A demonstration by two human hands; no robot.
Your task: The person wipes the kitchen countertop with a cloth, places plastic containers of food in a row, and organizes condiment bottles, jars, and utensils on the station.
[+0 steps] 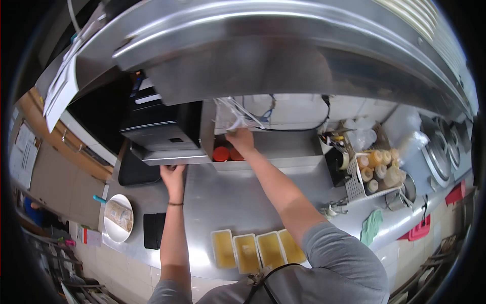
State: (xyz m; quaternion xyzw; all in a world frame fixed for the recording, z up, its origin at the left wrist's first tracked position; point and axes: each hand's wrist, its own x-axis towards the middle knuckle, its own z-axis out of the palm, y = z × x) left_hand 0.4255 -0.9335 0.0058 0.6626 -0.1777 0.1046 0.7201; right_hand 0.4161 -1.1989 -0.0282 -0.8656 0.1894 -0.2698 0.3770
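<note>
At the lower edge of a metal stand (172,159), my left hand (173,177) has its fingers curled up against the rim. A black boxy machine (162,129) sits on that stand. My right hand (242,140) reaches into a long steel trough (291,149) by the wall, its fingers closed at a crumpled white plastic bag (228,115). Below that hand, a red-lidded container (221,154) and an orange-red lid (236,154) stand in the trough. Several white tubs of yellow contents (223,249) line the counter's front edge.
A perforated basket of sauce bottles (375,172) stands on the right, near a green cloth (372,226). On the left are a white bowl with a wrapped package (119,215), a black case (154,231) and a black tray (136,172). A steel hood (243,71) overhangs the counter.
</note>
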